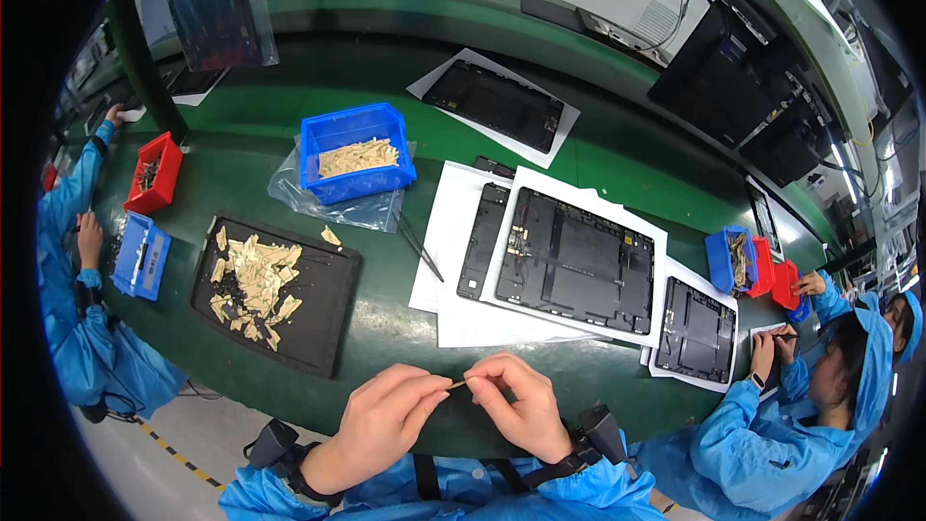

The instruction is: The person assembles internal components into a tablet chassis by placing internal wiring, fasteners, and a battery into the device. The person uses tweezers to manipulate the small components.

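Observation:
Close to the bench's near edge, my left hand (388,415) and my right hand (519,403) meet fingertip to fingertip. Between them they pinch a small, thin tan piece (457,385); most of it is hidden by the fingers. Ahead of my hands to the left lies a black tray (335,314) with a heap of similar tan pieces (258,275) and small black bits. Ahead to the right, black tablet housings (579,265) rest on white sheets (511,330), partly overlapping. A pair of dark tweezers (421,249) lies at the sheets' left edge.
Beyond the tray, a blue bin (357,188) of tan strips stands on a clear plastic bag (289,188). Farther back is another housing (494,104). Red (154,172) and blue (142,256) bins stand left. Co-workers in blue work at left (72,203) and right (772,434).

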The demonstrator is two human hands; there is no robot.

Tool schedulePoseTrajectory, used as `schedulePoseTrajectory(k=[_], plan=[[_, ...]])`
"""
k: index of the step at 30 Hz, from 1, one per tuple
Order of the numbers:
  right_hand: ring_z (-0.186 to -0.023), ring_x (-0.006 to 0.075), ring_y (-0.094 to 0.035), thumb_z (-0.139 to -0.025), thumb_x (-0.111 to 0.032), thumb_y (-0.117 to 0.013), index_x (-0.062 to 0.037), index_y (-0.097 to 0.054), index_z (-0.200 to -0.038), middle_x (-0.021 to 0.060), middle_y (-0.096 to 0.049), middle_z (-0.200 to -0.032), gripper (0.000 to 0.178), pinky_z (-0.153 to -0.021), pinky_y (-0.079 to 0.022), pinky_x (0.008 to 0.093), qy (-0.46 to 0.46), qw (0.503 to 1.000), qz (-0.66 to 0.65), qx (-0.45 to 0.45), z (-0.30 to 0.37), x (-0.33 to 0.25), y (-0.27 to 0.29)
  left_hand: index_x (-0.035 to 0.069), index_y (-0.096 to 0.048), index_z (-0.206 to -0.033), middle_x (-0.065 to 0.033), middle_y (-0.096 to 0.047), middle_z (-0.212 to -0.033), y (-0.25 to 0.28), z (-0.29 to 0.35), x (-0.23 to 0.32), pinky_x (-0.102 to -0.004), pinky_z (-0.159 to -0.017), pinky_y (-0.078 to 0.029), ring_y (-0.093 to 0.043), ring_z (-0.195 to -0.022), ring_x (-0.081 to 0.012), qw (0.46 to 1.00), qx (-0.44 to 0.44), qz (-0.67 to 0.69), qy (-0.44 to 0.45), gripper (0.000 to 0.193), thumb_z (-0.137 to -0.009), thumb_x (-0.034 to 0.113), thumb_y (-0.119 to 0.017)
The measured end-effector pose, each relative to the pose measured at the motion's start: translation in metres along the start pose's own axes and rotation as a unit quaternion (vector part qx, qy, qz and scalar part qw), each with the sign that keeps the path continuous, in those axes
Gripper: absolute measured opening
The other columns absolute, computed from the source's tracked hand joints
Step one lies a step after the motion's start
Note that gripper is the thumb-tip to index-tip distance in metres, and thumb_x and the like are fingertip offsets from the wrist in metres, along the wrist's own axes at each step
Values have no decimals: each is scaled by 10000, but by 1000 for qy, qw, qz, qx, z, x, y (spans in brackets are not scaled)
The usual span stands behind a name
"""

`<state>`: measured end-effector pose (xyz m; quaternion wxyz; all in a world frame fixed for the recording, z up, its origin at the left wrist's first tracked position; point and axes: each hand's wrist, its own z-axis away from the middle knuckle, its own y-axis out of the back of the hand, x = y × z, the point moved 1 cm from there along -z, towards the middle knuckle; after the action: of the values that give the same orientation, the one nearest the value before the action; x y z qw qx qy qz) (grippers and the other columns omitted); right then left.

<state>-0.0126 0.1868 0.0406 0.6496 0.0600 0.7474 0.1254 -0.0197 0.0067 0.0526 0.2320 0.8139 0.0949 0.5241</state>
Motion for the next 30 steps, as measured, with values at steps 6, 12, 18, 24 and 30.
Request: schedulePoseTrajectory(k=[6, 12, 18, 24, 30], plan=[[-685, 82, -576, -857, -57, -671, 9, -651, -953, 50, -637, -894, 119, -584, -460, 206, -11, 1000, -14, -26, -5, -4, 4, 27, -668, -908, -59, -607, -819, 0, -9, -7, -318, -590, -499, -597, -677, -217, 971, 51, -158, -173, 236, -680, -9, -717], [-675, 74, -561, -834, -24, -670, 10, -644, -905, 48, -623, -873, 83, -584, -454, 210, -4, 999, -38, -36, -10, -5, -3, 44, -673, -907, -50, -607, -827, 8, -9, -6, -312, -593, -488, -590, -682, -200, 939, 58, -250, -228, 270, -638, 26, -665], [-672, 84, -567, -811, -15, -686, 3, -641, -908, 50, -621, -850, 109, -593, -458, 206, 47, 998, -2, -37, -25, -13, -5, 27, -657, -891, -62, -595, -815, 10, -16, -13, -293, -553, -477, -575, -637, -205, 940, 78, -238, -231, 265, -634, 12, -719], [-714, 140, -663, -791, -16, -703, -2, -644, -914, 84, -664, -903, 137, -588, -523, 266, 113, 990, 86, 3, -36, -27, -10, 41, -673, -925, -37, -594, -828, 18, -21, -22, -246, -534, -453, -565, -635, -152, 926, 100, -277, -235, 206, -726, 89, -699], [-692, 151, -671, -777, 1, -703, 6, -636, -887, 79, -666, -877, 129, -580, -531, 273, 146, 981, 130, 15, -38, -20, -20, 9, -655, -901, -72, -581, -801, 17, -19, -20, -282, -507, -468, -555, -586, -201, 929, 118, -271, -223, 274, -640, 4, -739]])
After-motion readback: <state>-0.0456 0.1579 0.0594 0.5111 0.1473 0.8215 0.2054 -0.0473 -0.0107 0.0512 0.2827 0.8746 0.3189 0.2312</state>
